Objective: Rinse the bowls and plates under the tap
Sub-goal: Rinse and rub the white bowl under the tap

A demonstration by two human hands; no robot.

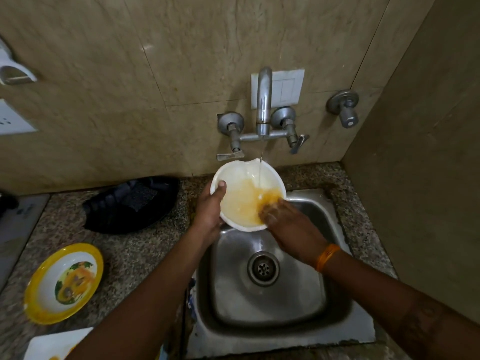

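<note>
A white bowl (241,178) with yellow-orange residue and water in it is held over the back of the steel sink (270,307). My left hand (210,216) grips its left rim, thumb inside. My right hand (288,224) reaches into the bowl from the right, fingers rubbing the stained inside. A thin stream of water falls from the tap (263,100) into the bowl. A yellow-rimmed plate (46,287) with a printed picture lies on the counter at left. The corner of a white plate (49,344) shows at the bottom left.
A black tray (130,203) holding a dark scrub pad sits on the granite counter left of the sink. Two tap handles and a separate valve (345,107) stick out of the tiled wall. A side wall stands close on the right.
</note>
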